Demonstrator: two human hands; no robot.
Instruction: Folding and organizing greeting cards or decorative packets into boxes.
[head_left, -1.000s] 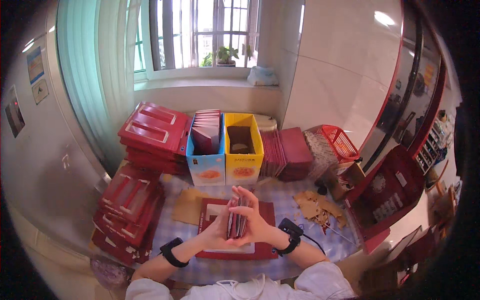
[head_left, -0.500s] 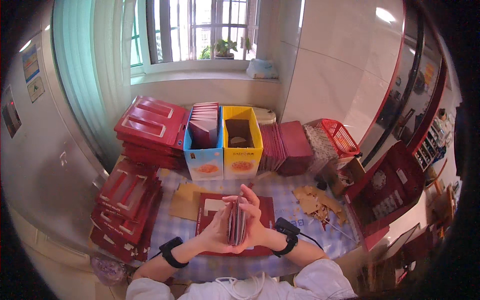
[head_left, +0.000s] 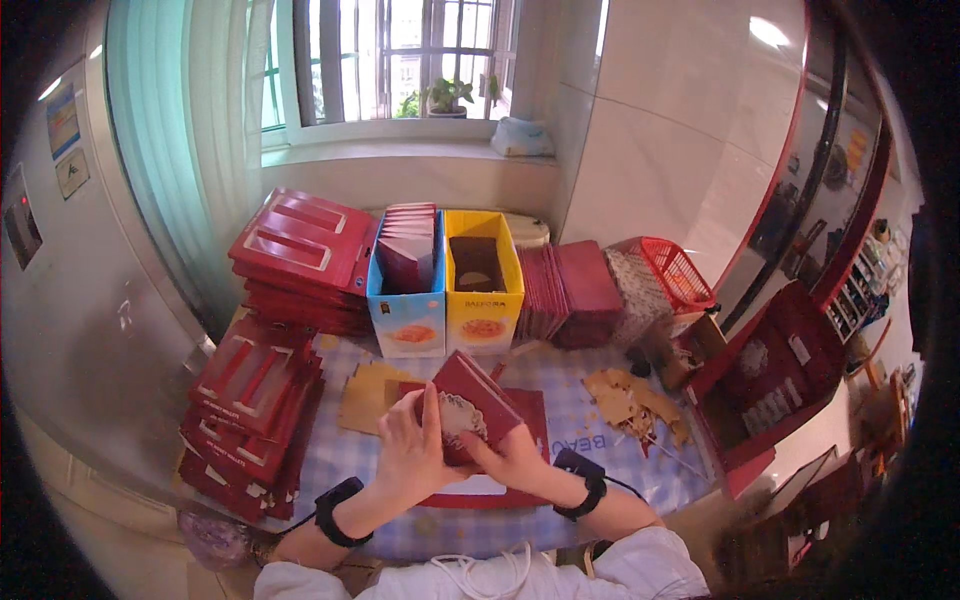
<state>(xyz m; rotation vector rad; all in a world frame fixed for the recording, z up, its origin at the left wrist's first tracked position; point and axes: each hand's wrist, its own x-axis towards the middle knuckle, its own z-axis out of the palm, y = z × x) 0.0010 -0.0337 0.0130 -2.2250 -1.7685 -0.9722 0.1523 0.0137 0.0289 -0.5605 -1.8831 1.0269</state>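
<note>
Between my hands is a small stack of dark red envelopes (head_left: 480, 390), tilted, with a pale lace-like round pattern on the face toward me. My left hand (head_left: 405, 445) grips its left side, the fingers pointing up along the edge. My right hand (head_left: 515, 462) is closed around the lower right side, its thumb on the patterned face. Beneath them lies a flat dark red card sleeve (head_left: 533, 410) with pale cut-outs, partly hidden by my hands and the stack.
Behind stand a blue box (head_left: 408, 325) holding envelopes and a yellow box (head_left: 487, 325). Red sleeves are piled at left (head_left: 245, 380). Brown cardboard scraps (head_left: 630, 400) lie right of my hands, near an open red box (head_left: 765, 385). A red basket (head_left: 680, 270) sits farther back.
The stack was upright and edge-on between my palms. Now it is tilted, its patterned face turned toward me, and my right hand has shifted to its lower right side.
</note>
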